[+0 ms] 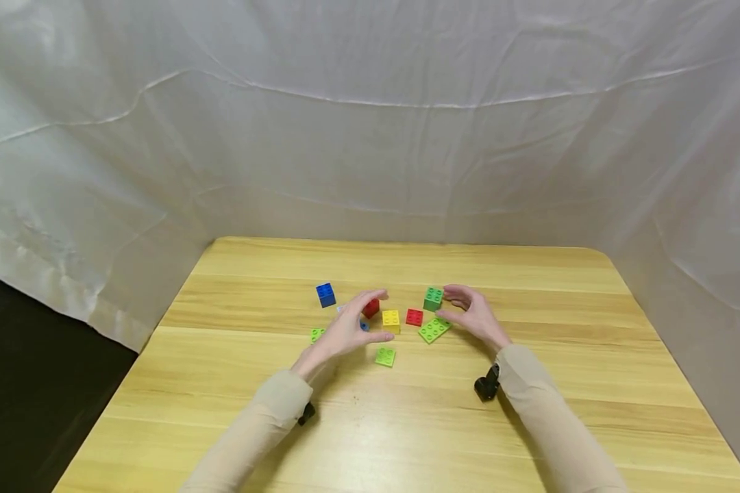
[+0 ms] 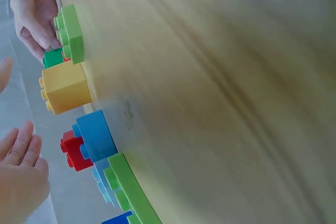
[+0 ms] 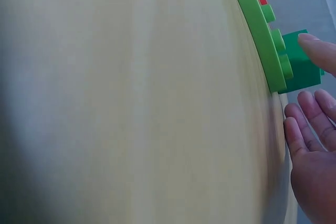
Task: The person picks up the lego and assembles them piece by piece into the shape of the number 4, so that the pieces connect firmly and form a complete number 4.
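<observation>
My left hand (image 1: pixel 344 334) hovers with thumb and fingers spread apart, holding nothing. Around it are a yellow brick (image 1: pixel 391 322), a tall red brick (image 1: pixel 371 309) and a blue brick (image 2: pixel 98 136), partly hidden by the hand in the head view. On the right, my right hand (image 1: pixel 476 320) is beside a green brick (image 1: pixel 433 299), its thumb and fingers parted. The right wrist view shows its thumb near that brick (image 3: pixel 303 61); contact cannot be told. A long light green brick (image 1: pixel 434 331) lies just in front, and a flat red brick (image 1: pixel 414 317) to the left.
A dark blue brick (image 1: pixel 325 295) stands at the back left. Another light green brick (image 1: pixel 317 335) is partly behind my left hand, near a pale blue brick (image 2: pixel 105 183). A small light green square brick (image 1: pixel 385 357) lies nearer me on the wooden table (image 1: pixel 395 438). Pale curtains (image 1: pixel 407 157) surround it.
</observation>
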Demonstrator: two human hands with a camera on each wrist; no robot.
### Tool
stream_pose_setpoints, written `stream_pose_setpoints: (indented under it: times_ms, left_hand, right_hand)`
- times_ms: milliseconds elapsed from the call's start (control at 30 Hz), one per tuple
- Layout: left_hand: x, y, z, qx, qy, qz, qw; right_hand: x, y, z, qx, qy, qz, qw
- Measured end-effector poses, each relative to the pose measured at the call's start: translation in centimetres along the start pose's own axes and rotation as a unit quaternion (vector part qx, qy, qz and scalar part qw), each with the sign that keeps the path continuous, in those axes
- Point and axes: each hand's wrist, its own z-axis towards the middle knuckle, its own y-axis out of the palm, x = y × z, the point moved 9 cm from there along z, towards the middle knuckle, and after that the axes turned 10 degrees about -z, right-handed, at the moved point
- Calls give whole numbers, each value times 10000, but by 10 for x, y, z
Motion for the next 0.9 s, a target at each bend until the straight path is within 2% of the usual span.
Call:
stream_pose_setpoints:
  times_ms: [300, 467, 600, 767, 900]
  left_hand:
    - [1, 7, 8, -126, -31, -275, 9995]
    - [-1, 10, 12, -152, -157, -384, 9990]
    - [-2, 12, 13, -175, -209, -263, 9993]
    - [-5, 12, 15, -157, -335, -95, 9993]
    - [-6, 14, 16, -163, -407, -57, 9990]
  right_hand:
    - [4, 5, 9, 139, 280, -128, 9994]
    - [3, -2, 8, 212, 147, -124, 9996]
    - [6, -14, 2, 300, 69, -100, 9995]
    - [17, -32, -12, 377, 223, -114, 9990]
    - [23, -41, -26, 281, 318, -97, 9991]
